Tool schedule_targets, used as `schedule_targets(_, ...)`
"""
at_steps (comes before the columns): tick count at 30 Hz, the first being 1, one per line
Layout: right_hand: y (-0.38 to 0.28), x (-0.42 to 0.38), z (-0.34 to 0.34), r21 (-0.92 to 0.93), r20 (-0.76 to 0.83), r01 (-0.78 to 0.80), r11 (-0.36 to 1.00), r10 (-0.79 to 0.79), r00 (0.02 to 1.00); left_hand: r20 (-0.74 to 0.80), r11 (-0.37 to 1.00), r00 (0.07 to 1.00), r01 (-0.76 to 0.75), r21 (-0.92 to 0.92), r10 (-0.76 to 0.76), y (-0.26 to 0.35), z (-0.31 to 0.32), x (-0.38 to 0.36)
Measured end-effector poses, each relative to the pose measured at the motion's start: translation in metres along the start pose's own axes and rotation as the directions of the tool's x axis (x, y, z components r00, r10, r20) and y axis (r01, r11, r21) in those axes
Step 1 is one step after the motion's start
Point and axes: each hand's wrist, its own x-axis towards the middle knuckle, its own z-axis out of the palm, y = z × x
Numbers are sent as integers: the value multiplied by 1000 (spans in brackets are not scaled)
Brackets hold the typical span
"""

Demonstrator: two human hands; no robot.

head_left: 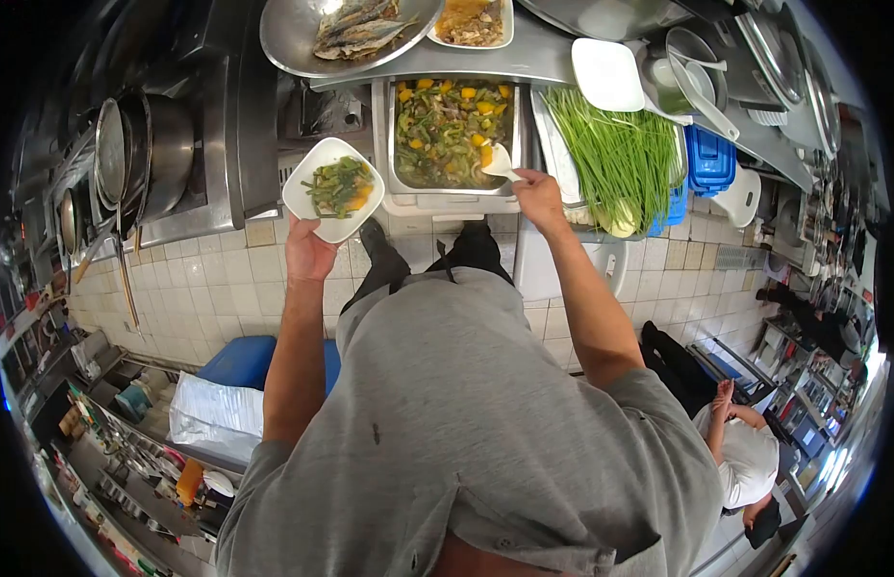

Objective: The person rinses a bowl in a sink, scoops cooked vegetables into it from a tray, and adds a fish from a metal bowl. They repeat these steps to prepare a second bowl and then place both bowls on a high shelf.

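Head view: a glossy white squarish plate [331, 188] of green and yellow vegetables rests on the left hand [308, 252], fingers curled under its rim. The right hand [537, 195] pinches a white plastic spoon [499, 163] over the rectangular steel tray [453, 135]. Long green stalks [620, 154] lie beside it.

The right hand [538, 192] is covering the handle of the white spoon [498, 163], so its grip is not showing in full. The top edge is cutting off the metal bowl of fish [302, 38] and the small dish [471, 24]. The white plate [307, 197] is hiding the left hand's [307, 255] fingertips. The utensils at the left rim are blurring beyond telling.
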Motion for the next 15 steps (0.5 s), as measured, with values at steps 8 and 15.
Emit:
schedule_targets(8,-26,-18,-10,-462,-14,79,883,-97,995,-38,999,999,36,21,-35,-11,8,13)
schedule_targets(15,5,-12,-14,-27,-18,115,993,-115,993,-58,996,994,90,19,-89,-37,22,34)
